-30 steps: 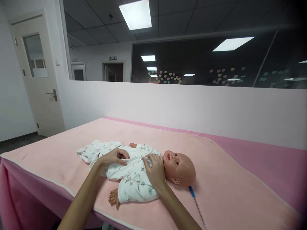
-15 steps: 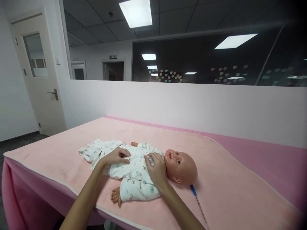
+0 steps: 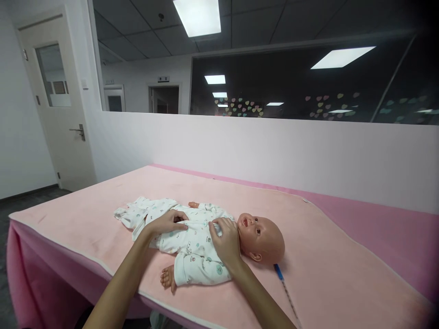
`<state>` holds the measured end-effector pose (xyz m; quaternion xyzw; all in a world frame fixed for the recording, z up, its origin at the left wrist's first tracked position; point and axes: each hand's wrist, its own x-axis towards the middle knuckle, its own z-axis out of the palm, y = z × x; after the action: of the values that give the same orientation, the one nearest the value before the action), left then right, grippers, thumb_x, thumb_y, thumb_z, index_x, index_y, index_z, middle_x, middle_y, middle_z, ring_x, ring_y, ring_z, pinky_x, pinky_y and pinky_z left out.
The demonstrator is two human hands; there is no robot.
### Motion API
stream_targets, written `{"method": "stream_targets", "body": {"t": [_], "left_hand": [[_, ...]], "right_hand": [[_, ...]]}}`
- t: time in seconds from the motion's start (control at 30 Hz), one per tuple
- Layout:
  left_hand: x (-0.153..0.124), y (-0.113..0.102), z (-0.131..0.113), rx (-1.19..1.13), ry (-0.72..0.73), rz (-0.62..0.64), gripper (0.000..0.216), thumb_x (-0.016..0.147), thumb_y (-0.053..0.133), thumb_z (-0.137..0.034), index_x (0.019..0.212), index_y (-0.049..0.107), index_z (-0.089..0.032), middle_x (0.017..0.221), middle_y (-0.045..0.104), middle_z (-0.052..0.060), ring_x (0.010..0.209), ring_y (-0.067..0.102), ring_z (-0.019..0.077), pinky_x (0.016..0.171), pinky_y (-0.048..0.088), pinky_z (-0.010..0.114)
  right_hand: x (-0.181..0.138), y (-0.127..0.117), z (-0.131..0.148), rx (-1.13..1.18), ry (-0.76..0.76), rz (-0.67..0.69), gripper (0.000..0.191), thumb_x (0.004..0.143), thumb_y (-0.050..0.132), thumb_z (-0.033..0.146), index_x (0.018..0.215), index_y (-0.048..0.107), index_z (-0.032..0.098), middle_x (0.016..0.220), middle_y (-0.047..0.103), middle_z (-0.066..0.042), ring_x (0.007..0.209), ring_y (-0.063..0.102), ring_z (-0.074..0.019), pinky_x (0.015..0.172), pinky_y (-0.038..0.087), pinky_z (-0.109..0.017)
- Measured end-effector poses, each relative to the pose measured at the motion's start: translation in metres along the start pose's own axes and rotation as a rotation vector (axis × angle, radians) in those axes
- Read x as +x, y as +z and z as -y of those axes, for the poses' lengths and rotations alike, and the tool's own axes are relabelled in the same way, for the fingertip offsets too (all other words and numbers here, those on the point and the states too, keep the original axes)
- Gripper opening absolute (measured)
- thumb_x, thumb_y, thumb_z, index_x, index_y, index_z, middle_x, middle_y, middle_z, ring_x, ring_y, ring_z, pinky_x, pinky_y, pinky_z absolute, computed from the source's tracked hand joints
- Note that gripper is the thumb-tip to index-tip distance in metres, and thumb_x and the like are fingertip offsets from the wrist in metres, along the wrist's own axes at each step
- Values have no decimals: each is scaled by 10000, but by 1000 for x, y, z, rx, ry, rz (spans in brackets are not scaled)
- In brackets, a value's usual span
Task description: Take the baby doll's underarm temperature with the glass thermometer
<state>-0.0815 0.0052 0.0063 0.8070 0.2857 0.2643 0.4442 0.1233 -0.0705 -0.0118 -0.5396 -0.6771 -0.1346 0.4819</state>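
A baby doll (image 3: 262, 237) lies on its back on a pink padded table (image 3: 308, 256), head to the right. It wears a white printed romper (image 3: 194, 249). My left hand (image 3: 168, 222) rests on the doll's belly with fingers curled, pinching the romper's front edge. My right hand (image 3: 224, 240) lies on the doll's chest just below the chin, fingers bent and gripping the fabric near the collar. The doll's near hand (image 3: 168, 277) sticks out of the sleeve by the table's front edge.
A thin blue-tipped stick (image 3: 283, 285), like a thermometer, lies on the table right of the doll's head. Behind the table runs a white half wall (image 3: 274, 151) with dark glass above. A closed door (image 3: 58, 105) stands at the left.
Both hands stay on the romper; the fingers have shifted slightly along the front opening. The view has drifted a little.
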Motion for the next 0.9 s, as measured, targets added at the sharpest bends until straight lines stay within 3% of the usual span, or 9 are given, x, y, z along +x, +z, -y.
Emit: {"method": "stream_targets", "body": {"t": [0.33, 0.63, 0.9], "left_hand": [[3, 0, 6, -64, -13, -6, 168, 564, 704, -245, 634, 620, -118, 645, 517, -14, 618, 454, 92, 563, 343, 202], [-2, -3, -6, -81, 43, 161, 178, 645, 656, -285, 745, 620, -143, 674, 527, 1, 637, 449, 100, 587, 344, 206], [1, 4, -5, -148, 25, -38, 164, 680, 630, -297, 732, 592, -146, 671, 550, -1, 648, 477, 101, 614, 358, 213]], "right_hand": [[-1, 3, -2, 5, 39, -57, 230, 820, 413, 250, 635, 533, 184, 650, 564, -35, 678, 495, -164, 644, 345, -268], [-2, 8, -7, 51, 88, -16, 188, 823, 456, 281, 692, 547, 181, 708, 582, -23, 720, 503, -158, 684, 359, -266], [-1, 4, -4, 65, 53, -35, 257, 847, 396, 289, 674, 551, 179, 688, 583, -45, 703, 507, -168, 671, 367, -282]]}}
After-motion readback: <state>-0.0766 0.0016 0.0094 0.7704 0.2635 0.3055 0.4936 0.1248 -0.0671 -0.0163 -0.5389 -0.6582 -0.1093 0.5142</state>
